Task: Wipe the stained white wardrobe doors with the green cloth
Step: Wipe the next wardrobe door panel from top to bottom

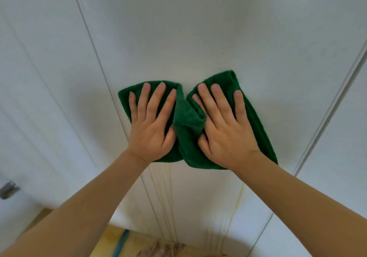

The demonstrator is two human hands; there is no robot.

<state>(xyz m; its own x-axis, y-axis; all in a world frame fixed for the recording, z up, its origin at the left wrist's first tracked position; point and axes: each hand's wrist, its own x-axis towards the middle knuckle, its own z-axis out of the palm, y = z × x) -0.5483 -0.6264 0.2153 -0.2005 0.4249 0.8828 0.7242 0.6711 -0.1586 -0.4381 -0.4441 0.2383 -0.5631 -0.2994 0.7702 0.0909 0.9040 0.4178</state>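
At the far left a small grey metal fitting point(8, 189) juts from a smooth white panel, blurred and too small to name more closely. Next to it stand the white wardrobe doors point(198, 38), flat and matte, split by thin grooved seams that run up the picture and fan apart toward the top. The left hand point(152, 121) lies flat with straight, slightly spread fingers, pressing the left part of the green cloth point(188, 123) against the door, just beside a seam. The cloth is a dark green terry or microfibre piece with a soft nap and rounded hemmed edges; its middle is bunched into a thick raised fold between the two hands, where both thumbs touch it. The right hand point(224, 125) is likewise spread flat, fingers straight, pressing the right part of the cloth, which reaches further up and out to the right than the left part. Neither hand curls around the fabric; both hold it by palm pressure. Below the cloth, thin pale yellow drip streaks point(168, 197) run down the white door toward the bottom edge, with another streak lower right. Under the doors shows a strip of yellowish floor point(111, 237) with a blue-green stripe point(121, 243).
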